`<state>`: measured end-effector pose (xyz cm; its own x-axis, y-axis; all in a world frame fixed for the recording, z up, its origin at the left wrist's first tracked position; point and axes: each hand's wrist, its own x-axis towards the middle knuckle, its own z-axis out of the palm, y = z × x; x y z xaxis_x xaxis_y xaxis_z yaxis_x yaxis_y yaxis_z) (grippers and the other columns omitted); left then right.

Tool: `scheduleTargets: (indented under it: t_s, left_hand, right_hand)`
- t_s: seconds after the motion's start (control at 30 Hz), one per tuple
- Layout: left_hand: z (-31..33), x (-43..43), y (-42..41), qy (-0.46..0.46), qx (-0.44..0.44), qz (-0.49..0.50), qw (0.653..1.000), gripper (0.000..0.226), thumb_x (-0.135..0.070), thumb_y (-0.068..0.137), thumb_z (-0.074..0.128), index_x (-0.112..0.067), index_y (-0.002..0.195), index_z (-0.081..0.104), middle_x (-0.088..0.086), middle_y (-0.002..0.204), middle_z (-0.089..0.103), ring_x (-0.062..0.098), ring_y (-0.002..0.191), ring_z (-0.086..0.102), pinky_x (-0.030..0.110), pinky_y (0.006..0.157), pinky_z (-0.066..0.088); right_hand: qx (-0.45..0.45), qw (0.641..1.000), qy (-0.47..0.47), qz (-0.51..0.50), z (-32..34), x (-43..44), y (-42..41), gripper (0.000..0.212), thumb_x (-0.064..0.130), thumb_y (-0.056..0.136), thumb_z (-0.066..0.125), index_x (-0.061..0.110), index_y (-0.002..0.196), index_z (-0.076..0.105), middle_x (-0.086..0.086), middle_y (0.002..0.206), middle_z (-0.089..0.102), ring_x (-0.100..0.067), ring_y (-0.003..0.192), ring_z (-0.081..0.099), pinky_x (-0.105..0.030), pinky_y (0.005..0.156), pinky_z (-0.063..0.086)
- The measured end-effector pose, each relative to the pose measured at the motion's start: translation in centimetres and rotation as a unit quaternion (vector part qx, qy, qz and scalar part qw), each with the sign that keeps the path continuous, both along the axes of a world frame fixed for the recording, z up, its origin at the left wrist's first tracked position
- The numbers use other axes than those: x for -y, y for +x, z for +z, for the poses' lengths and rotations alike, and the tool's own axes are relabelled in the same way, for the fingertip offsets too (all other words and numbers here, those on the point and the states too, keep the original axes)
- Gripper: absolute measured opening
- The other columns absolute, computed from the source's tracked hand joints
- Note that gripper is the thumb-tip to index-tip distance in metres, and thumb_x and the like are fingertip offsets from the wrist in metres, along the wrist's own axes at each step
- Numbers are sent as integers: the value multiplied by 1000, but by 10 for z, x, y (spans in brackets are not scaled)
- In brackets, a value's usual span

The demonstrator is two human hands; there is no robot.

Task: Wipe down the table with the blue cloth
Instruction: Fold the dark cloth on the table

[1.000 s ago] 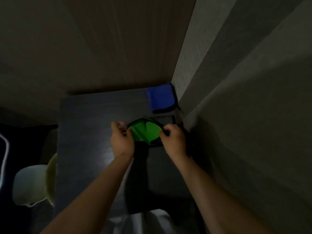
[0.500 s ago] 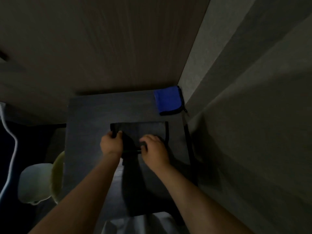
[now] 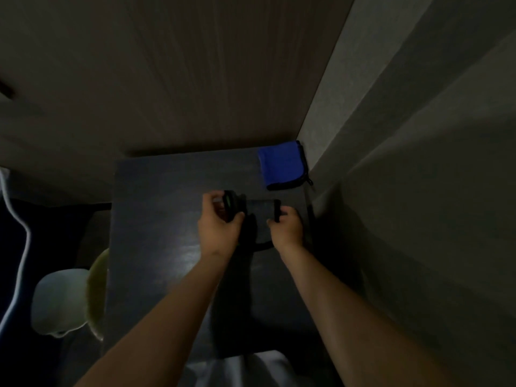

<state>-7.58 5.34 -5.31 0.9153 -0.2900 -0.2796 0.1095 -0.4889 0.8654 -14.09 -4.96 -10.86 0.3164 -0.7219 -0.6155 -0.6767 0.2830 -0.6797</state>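
Dark pouch point(image 3: 258, 219) pinched by left hand point(image 3: 220, 222) and right hand point(image 3: 287, 229) fingers | blue cloth point(image 3: 280, 169) untouched at table point(image 3: 156, 219) corner | pouch best cleared aside before wiping.

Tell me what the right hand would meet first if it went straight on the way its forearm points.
Likely the blue cloth in the table's far right corner. The right hand, gripping a dark folded item, points up-left toward it, though depth is unclear.

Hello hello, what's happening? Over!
Both hands, left and right, gripping dark folded cloth. Blue cloth untouched, far right corner of dark table.
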Motion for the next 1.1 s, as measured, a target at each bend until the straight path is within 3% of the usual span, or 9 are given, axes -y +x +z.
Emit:
scheduleTargets:
  t_s: [0.1, 0.27, 0.37, 0.47, 0.67, 0.77, 0.87, 0.97, 1.1]
  left_hand:
    - [-9, 15, -11, -13, 15, -27, 999, 24, -1, 81, 69, -12, 101, 60, -14, 81, 57, -3, 74, 55, 1, 66, 42]
    - [-20, 15, -8, -25, -10, -1, 1000, 4, -13, 87, 67, -14, 87, 71, 0, 77, 69, 13, 75, 66, 19, 70, 52]
    - [-17, 4, 3, -10, -5, 29, 1000, 20, -19, 92, 61, -12, 75, 69, 0, 66, 64, 9, 61, 60, 21, 59, 48]
    - [-16, -9, 18, 5, -12, 58, 998, 43, -23, 97, 51, -15, 55, 49, 2, 52, 46, 12, 49, 42, 27, 50, 34]
    - [-14, -22, 36, 5, -32, 106, 994, 49, -28, 96, 54, -16, 50, 40, 2, 49, 37, 15, 47, 34, 31, 52, 30]
    - [-10, -25, 42, 8, -35, 106, 994, 37, -30, 91, 62, -18, 56, 55, -2, 54, 51, 10, 50, 48, 25, 50, 40]
    - [-12, -27, 47, 38, -30, 97, 994, 14, -26, 83, 71, -12, 82, 70, 3, 81, 69, 16, 78, 66, 32, 73, 56]
    - [-17, -32, 51, 87, -11, 90, 992, 16, -14, 85, 68, -5, 99, 69, 10, 99, 69, 23, 93, 65, 36, 85, 54]
    - [-19, -39, 56, 117, 17, 88, 989, 18, -6, 88, 61, -3, 105, 66, 13, 105, 68, 26, 99, 63, 28, 84, 46]
  right_hand:
    - [-40, 986, -154, 45, 6, 0, -8, 32, 6, 84, 66, 11, 115, 58, -10, 121, 53, -24, 111, 55, -35, 95, 48]
    - [68, 955, -182, 225, 16, -26, -13, 16, 5, 80, 66, 14, 92, 61, 2, 97, 52, -24, 97, 57, -27, 78, 47]
    - [71, 934, -158, 312, 21, -44, -9, 30, 17, 76, 73, 17, 102, 58, 0, 108, 56, -19, 109, 51, -34, 88, 48]
    - [66, 922, -172, 340, 28, -53, -2, 35, 27, 78, 74, 17, 107, 55, 1, 112, 58, -14, 109, 49, -27, 87, 44]
    - [81, 888, -264, 368, 35, -61, 7, 7, 15, 89, 59, 17, 91, 52, -1, 97, 57, -13, 93, 53, -22, 75, 40]
    - [95, 858, -280, 419, 32, -68, 7, 5, 17, 88, 59, 17, 89, 54, 1, 96, 56, -13, 92, 52, -23, 73, 41]
    - [100, 840, -289, 449, 26, -74, 9, 4, 15, 88, 59, 14, 91, 58, -2, 100, 57, -17, 97, 52, -26, 76, 42]
    - [128, 853, -247, 442, 25, -76, 13, 12, 12, 89, 59, 12, 101, 60, -3, 111, 56, -18, 105, 51, -29, 87, 47]
    - [72, 894, -230, 377, 22, -70, 10, 36, 19, 93, 54, 15, 129, 50, -3, 134, 45, -16, 126, 39, -27, 106, 34]
